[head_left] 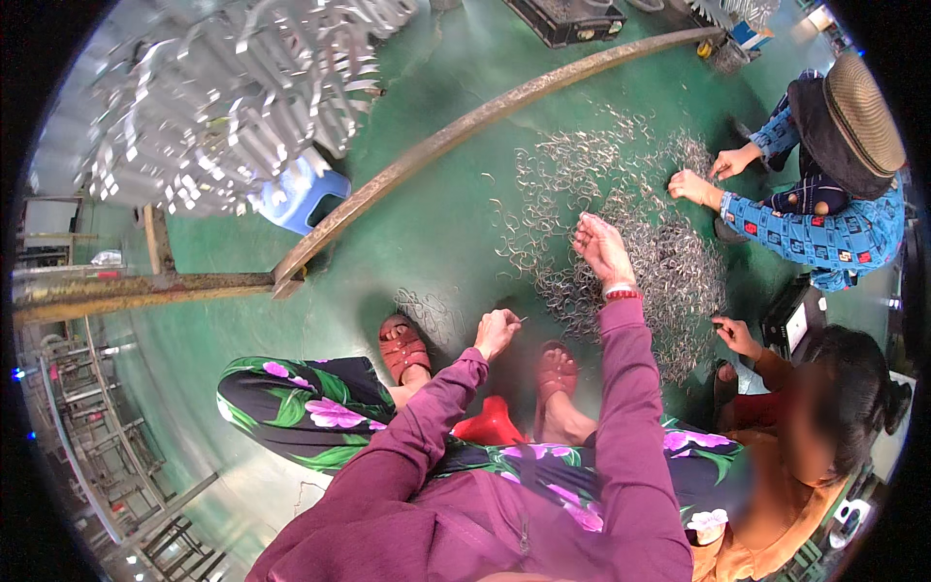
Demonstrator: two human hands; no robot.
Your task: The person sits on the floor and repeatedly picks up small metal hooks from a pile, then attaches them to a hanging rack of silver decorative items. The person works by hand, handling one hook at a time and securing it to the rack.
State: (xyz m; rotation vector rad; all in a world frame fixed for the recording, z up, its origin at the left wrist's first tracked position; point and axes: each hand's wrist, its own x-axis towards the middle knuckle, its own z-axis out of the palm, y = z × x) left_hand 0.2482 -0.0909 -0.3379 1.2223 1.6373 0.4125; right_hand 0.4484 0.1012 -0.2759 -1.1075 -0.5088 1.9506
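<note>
Well left of the big pile of curved metal pieces (671, 276), a reddish sandal (404, 353) is beside a small batch (433, 316). Nearer the pile, the left hand (494, 334) pinches a thin piece (525, 319). Over the pile's left part, the right hand (603, 250) curls, its grip unclear. At the pile's right edge is a co-worker's hand (694, 188).

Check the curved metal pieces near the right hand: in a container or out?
Out: the curved metal pieces lie loose on the green floor, thinning to scattered singles toward picture left.
</note>
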